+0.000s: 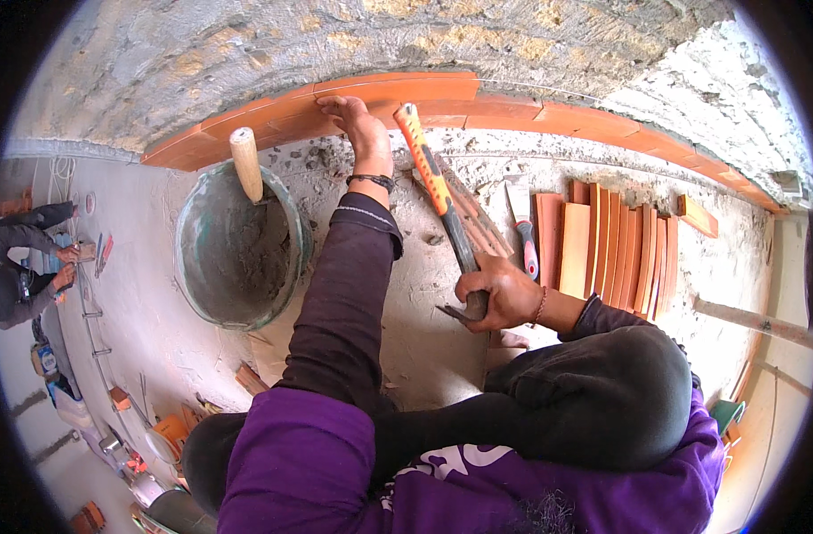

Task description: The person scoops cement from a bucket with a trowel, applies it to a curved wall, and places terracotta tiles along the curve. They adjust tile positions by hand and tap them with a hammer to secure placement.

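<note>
**Hammer (430,182) gripped near its head, open left hand (365,135) at the orange brick course (393,90)**

Nearest: purple cloth top (304,449), soft folds, with pale lettering across the front, partly lost in the creases. Dark trousers (593,383), smooth weave, knees bent wide.

Right hand (506,295) clenched around the hammer, close to the dark metal head; a curved claw pokes out beside the fingers. Handle orange and black, dark-spotted, slanting away so its butt end comes near the bricks.

Left of the forearm, a round bucket (191,280), greenish under a grey mortar crust; a pale, smooth wooden handle (248,165) rises above its far rim.

Right of the hammer, a putty knife (524,222) lies on the floor (424,347), flat blade smeared, grip grey and red. Just beside it, thin orange bricks (620,249) stand packed in a row, sharp-edged, matt. One loose brick (698,216) near the far end of that row. Floor dusty, crumbed with mortar.

Farther: left hand released, fingers loosely spread against the course's face. Course is smooth clay, bending with the lens, along the foot of a rough grey wall (246,53) patched with yellowish stone.

Far left: another person (24,267) in dark clothes, hands low over small items.
</note>
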### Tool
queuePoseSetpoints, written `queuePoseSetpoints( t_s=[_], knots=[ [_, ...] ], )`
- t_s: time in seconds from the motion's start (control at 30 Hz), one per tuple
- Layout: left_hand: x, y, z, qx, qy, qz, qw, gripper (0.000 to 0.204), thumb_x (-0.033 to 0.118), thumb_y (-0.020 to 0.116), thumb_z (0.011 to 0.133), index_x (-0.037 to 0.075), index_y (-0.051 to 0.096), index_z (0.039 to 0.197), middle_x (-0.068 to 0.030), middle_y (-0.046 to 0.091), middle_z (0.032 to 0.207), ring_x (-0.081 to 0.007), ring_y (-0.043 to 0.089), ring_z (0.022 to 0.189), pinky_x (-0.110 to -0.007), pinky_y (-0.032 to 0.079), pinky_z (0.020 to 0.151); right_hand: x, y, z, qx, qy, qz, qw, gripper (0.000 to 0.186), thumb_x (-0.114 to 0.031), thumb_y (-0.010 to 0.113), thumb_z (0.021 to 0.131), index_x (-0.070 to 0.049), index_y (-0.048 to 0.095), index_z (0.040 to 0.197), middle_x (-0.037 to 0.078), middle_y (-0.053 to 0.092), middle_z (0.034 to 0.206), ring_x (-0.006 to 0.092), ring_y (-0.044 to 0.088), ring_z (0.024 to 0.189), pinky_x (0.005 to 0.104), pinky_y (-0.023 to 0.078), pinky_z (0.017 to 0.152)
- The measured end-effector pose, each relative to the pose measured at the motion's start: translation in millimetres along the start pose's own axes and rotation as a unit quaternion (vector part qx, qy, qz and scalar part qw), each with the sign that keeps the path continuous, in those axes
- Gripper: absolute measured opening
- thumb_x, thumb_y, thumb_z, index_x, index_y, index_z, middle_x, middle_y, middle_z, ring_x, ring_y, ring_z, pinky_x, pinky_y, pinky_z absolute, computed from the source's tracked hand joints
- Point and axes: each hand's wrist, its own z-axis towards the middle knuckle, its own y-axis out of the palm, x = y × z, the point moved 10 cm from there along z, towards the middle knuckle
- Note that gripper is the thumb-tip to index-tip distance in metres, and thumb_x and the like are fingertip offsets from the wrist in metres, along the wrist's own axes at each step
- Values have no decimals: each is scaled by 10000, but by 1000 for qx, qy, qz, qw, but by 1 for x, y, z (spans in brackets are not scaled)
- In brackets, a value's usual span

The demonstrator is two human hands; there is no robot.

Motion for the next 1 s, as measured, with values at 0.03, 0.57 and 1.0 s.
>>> queuePoseSetpoints(
  t_s=[0.03,0.57,1.0],
  knots=[
    [0,4,0,-4,-3,-8,1000,691,447,133,1044,27,-130,1525,-163,-185,1608,-285,-221,1473,-405,-109,1193,0,-4,-1,13,-1,8,1000,303,-151,830,567,-100,616,775,93,566,723,297,572,730,405,438,622],
    [9,12,-11,6,-57,3,998,706,451,134,1039,31,-176,1513,-207,-209,1590,-321,-213,1471,-433,-111,1188,10,-15,3,27,9,21,999,291,-165,822,585,-100,601,763,108,542,700,315,570,690,409,440,604],
    [-12,1,4,14,-7,137,990,698,516,122,1024,111,-95,1549,-190,-96,1622,-493,-41,1463,-624,47,1150,2,-13,14,30,-2,15,999,296,-184,840,581,-112,615,759,84,564,687,292,575,677,409,430,584]
  ],
)
